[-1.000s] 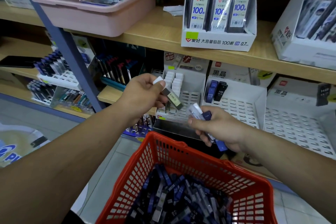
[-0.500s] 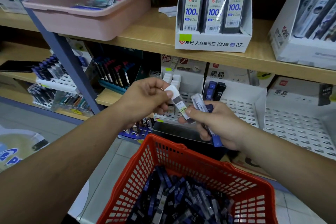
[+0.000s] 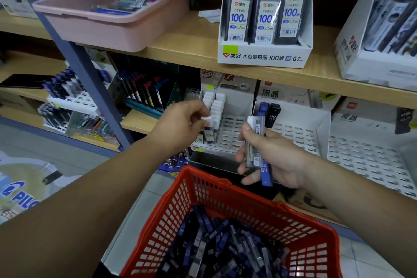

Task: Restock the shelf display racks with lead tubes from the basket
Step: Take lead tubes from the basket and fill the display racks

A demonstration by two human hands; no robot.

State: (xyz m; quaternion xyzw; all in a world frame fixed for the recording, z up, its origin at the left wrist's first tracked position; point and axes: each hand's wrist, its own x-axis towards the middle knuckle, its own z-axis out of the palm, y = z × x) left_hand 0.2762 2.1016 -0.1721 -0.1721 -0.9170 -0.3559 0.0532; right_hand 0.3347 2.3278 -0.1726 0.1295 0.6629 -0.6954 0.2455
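Observation:
A red basket (image 3: 228,189) in front of me holds several dark and blue lead tubes (image 3: 225,248). My left hand (image 3: 180,124) pinches the white cap of a lead tube (image 3: 208,128), which stands in the white slotted rack (image 3: 232,128) among other white-capped tubes. My right hand (image 3: 273,158) grips a small bunch of tubes (image 3: 256,142) upright, a clear one with a white cap and a blue one. The rack to the right (image 3: 295,133) holds a blue tube and a black tube at its back left.
A third white rack (image 3: 370,160) stands at the far right. The wooden shelf (image 3: 180,49) above carries a pink tray (image 3: 108,20) and a white box of 100-lead packs (image 3: 264,56). A blue shelf post (image 3: 85,70) slants on the left.
My left hand carried its white-capped tube away from my right hand to the left rack and stood it in a slot. My right hand tilted its bunch of tubes upright.

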